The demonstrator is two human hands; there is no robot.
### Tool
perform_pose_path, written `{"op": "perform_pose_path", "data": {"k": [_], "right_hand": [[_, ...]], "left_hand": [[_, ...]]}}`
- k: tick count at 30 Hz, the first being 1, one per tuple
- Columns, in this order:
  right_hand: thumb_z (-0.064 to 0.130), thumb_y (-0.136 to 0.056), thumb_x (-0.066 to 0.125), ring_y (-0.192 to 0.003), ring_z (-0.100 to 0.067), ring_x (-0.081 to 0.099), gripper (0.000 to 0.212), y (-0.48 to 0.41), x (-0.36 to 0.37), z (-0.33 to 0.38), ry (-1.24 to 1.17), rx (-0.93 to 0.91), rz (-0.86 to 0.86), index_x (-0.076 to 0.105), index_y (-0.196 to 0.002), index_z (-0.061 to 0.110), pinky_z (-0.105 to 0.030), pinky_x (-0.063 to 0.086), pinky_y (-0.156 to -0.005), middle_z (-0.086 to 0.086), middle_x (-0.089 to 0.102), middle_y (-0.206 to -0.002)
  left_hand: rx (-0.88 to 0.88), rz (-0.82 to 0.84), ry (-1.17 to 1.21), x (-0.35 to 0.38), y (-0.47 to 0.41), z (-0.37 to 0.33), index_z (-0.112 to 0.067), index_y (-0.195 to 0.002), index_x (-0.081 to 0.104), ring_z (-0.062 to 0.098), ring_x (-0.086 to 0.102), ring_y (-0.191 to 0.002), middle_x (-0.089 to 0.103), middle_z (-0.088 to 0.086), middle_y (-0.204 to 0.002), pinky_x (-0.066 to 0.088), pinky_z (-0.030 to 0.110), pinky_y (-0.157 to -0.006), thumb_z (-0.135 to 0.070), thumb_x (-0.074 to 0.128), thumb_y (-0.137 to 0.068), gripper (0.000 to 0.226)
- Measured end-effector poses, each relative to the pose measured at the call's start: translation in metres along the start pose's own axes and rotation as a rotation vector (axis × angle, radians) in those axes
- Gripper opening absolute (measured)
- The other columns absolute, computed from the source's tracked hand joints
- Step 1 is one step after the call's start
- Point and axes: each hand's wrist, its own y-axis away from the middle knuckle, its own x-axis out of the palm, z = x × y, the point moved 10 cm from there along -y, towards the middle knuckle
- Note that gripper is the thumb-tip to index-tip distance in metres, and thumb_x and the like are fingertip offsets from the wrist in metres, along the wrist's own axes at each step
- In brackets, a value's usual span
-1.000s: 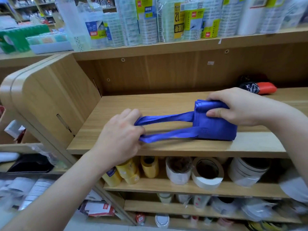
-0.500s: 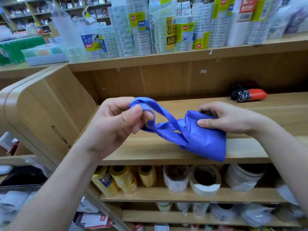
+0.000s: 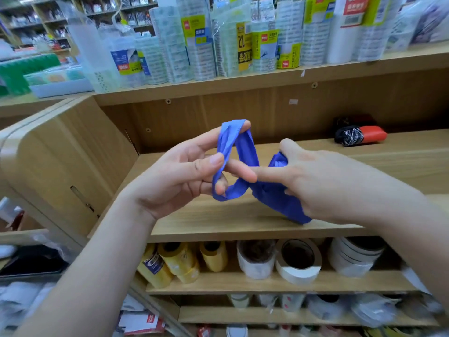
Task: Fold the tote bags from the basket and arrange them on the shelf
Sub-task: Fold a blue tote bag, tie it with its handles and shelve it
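- I'm looking at a light wooden shelving unit (image 3: 56,161) with a rounded end panel on its left
- Its middle shelf (image 3: 401,161) is wood-grain board, with a screwed back panel (image 3: 218,113) behind
- Packs of clear tape rolls (image 3: 184,45) crowd the top board
- Below, yellow tape rolls (image 3: 179,261) and masking tape (image 3: 298,261) lie on their sides
- Far left, more stocked shelves (image 3: 36,18), blurred

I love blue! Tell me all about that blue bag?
The blue tote bag looks like thin, soft fabric, bunched into a small bundle. Its handles stick out leftward in a twisted loop. The left hand pinches the loop, one finger through it; the right hand grips the bundle over the wooden shelf.
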Motion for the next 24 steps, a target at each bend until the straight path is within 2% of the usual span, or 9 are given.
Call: {"op": "perform_pose_path", "data": {"k": [3, 6, 11, 13, 15, 17, 19, 21, 24], "right_hand": [[0.041, -0.092, 0.037, -0.056, -0.019, 0.046, 0.029, -0.006, -0.009, 0.008, 0.016, 0.006, -0.172, 0.036, -0.119, 0.053, -0.034, 0.042, -0.048, 0.004, 0.028, -0.084], [0.056, -0.086, 0.034, -0.058, -0.018, 0.048, 0.037, -0.009, -0.015, -0.001, -0.137, 0.041, -0.271, 0.060, -0.109, 0.044, -0.035, 0.044, -0.052, 0.006, 0.035, -0.081], [0.048, -0.090, 0.057, -0.074, -0.012, 0.055, 0.030, -0.015, 0.000, -0.011, -0.465, -0.065, -0.108, 0.072, -0.085, 0.023, -0.037, 0.044, -0.070, 0.003, 0.054, -0.082], [0.050, -0.086, 0.058, -0.082, -0.015, 0.060, 0.035, -0.016, 0.010, -0.013, -0.575, -0.070, -0.011, 0.073, -0.080, 0.019, -0.041, 0.047, -0.077, 0.000, 0.062, -0.089], [0.048, -0.086, 0.061, -0.087, -0.015, 0.063, 0.020, -0.015, 0.018, -0.011, -0.676, -0.086, 0.120, 0.074, -0.081, 0.034, -0.038, 0.049, -0.080, 0.004, 0.066, -0.094], [0.046, -0.087, 0.061, -0.084, -0.008, 0.064, 0.014, -0.012, 0.018, -0.004, -0.754, -0.127, 0.211, 0.072, -0.078, 0.041, -0.026, 0.049, -0.075, 0.007, 0.068, -0.093], [0.043, -0.089, 0.061, -0.088, -0.008, 0.065, 0.016, -0.009, 0.023, 0.003, -0.780, -0.167, 0.310, 0.075, -0.085, 0.035, -0.025, 0.050, -0.078, 0.007, 0.070, -0.094], [0.040, -0.092, 0.061, -0.095, -0.015, 0.066, 0.018, -0.006, 0.028, 0.010, -0.799, -0.218, 0.398, 0.075, -0.093, 0.030, -0.036, 0.050, -0.088, 0.002, 0.071, -0.098], [0.036, -0.093, 0.061, -0.096, -0.018, 0.065, 0.018, -0.001, 0.032, 0.010, -0.846, -0.246, 0.454, 0.074, -0.096, 0.025, -0.036, 0.051, -0.089, -0.001, 0.071, -0.099]], "left_hand": [[0.081, 0.071, 0.085, 0.018, -0.007, -0.011, -0.017, -0.148, 0.037, 0.015, 0.067, -0.078, 0.066, 0.016, -0.114, 0.055, 0.024, -0.074, -0.032, 0.073, -0.083, 0.075], [0.147, -0.044, 0.350, 0.008, -0.009, -0.006, -0.012, -0.147, 0.038, 0.017, 0.070, -0.082, 0.065, 0.009, -0.121, 0.057, 0.027, -0.074, -0.020, 0.074, -0.080, 0.077], [0.098, -0.267, 0.472, -0.020, 0.008, 0.023, -0.009, -0.132, 0.058, 0.022, 0.068, -0.096, 0.069, 0.008, -0.111, 0.055, 0.035, -0.087, -0.002, 0.077, -0.062, 0.073], [0.034, -0.457, 0.264, -0.044, 0.016, 0.029, -0.009, -0.122, 0.061, 0.027, 0.064, -0.107, 0.068, 0.010, -0.111, 0.056, 0.038, -0.089, 0.009, 0.072, -0.057, 0.069], [0.045, -0.581, -0.135, -0.061, 0.025, 0.010, -0.020, -0.127, 0.052, 0.022, 0.056, -0.120, 0.060, 0.005, -0.126, 0.053, 0.037, -0.094, 0.009, 0.071, -0.054, 0.081], [0.128, -0.497, -0.593, -0.047, 0.019, -0.024, -0.038, -0.144, 0.031, 0.008, 0.037, -0.139, 0.038, -0.009, -0.150, 0.041, 0.035, -0.107, -0.001, 0.077, -0.056, 0.107], [0.238, -0.274, -1.070, -0.007, 0.005, -0.047, -0.035, -0.153, 0.013, 0.006, 0.013, -0.148, 0.015, -0.011, -0.161, 0.022, 0.036, -0.119, -0.012, 0.082, -0.061, 0.117], [0.375, -0.064, -1.450, 0.035, -0.009, -0.054, -0.027, -0.149, 0.032, 0.015, 0.009, -0.150, 0.020, -0.001, -0.161, 0.013, 0.039, -0.122, -0.024, 0.082, -0.067, 0.096], [0.242, 0.136, -1.273, 0.045, -0.023, -0.042, -0.038, -0.091, 0.068, 0.016, 0.052, -0.127, 0.065, -0.007, -0.117, 0.034, 0.052, -0.110, -0.033, 0.078, -0.073, 0.021]]}}
